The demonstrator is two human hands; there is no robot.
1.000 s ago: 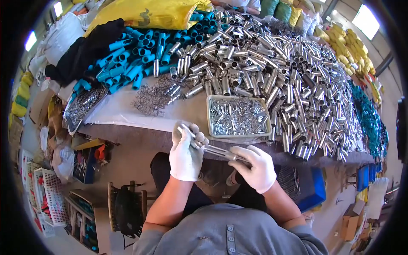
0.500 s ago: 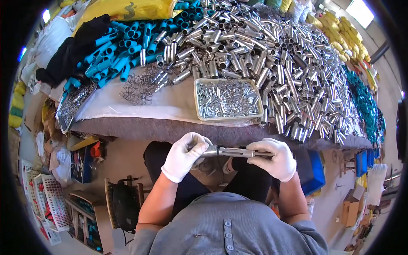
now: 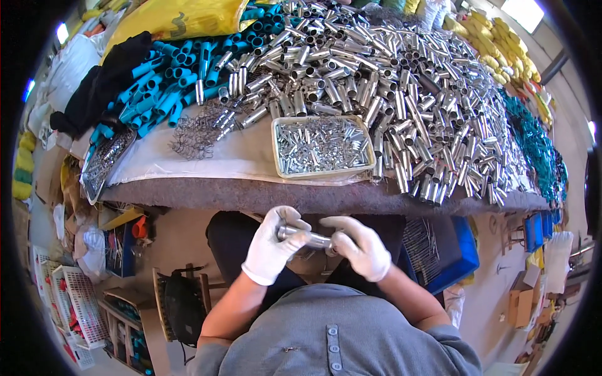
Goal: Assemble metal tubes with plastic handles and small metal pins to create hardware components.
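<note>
The left hand (image 3: pixel 274 245) was curled around one silver metal tube (image 3: pixel 306 238), thumb along it and fingers bent; the right hand (image 3: pixel 362 250), half open, had its thumb and fingers at the tube's other end, though blur hid the exact contact. The hands were apart, with the tube bridging the gap, on the person's side of the cream tray (image 3: pixel 275 145), clear of the table. That single rectangular tray held small shiny metal parts, too many to count. Far to its left, one second tray (image 3: pixel 115 168) held small metal pieces as well; below and to its right, one blue crate (image 3: pixel 465 260) contained a bunch of thin metal rods (image 3: pixel 423 250). Uncounted silver tubes (image 3: pixel 407 103) lay heaped behind and right of the cream tray, with many teal tubes (image 3: pixel 169 100) behind and left.
</note>
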